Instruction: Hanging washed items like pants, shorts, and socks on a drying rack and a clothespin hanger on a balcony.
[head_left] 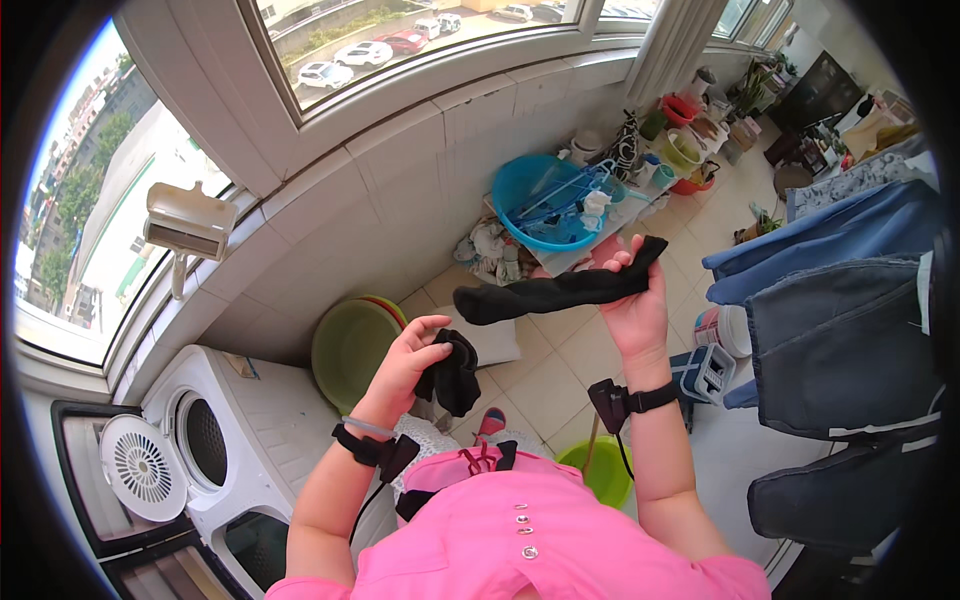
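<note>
A long black sock (550,297) stretches sideways in front of me, its cuff end gripped in my right hand (640,315). The toe end points left, above my other hand. Closed around a second, bunched black sock (455,378) is my left hand (405,365), thumb pressed on top. The bunched sock hangs apart from the long one. Both wrists wear a strap with a small dark device.
On the left stands a white twin-tub washer (250,410) with lids raised. Green basins (345,350) lean by the wall. A blue basin (545,240) holds hangers. Jeans (850,340) hang at right. A green bucket (607,470) stands near my feet.
</note>
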